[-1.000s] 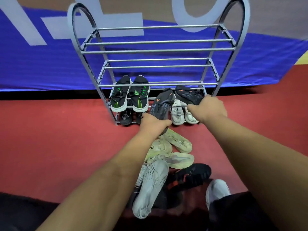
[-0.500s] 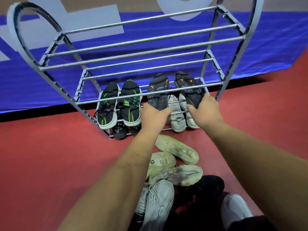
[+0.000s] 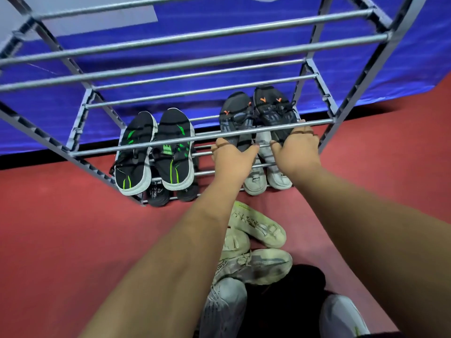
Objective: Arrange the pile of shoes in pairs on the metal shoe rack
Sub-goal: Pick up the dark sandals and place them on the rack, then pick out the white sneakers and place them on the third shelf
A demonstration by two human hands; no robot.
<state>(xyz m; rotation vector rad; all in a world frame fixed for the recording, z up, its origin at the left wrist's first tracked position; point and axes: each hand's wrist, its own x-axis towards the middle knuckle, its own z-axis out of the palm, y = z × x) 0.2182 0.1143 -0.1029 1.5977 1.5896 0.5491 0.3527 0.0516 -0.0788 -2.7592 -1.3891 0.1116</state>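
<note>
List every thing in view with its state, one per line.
metal shoe rack: upright on the floor.
black-and-green pair: side by side, second shelf up, left.
black-and-orange pair: same shelf, right, heels held.
left hand: grips the left shoe's heel.
right hand: grips the right shoe's heel.
white pair: bottom shelf, right.
black pair: bottom shelf, left.
pile of shoes: unsorted on the floor.

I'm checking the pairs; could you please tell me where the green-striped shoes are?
Head view: the green-striped shoes sit on the left of the metal shoe rack, beside the orange-marked pair.
</note>
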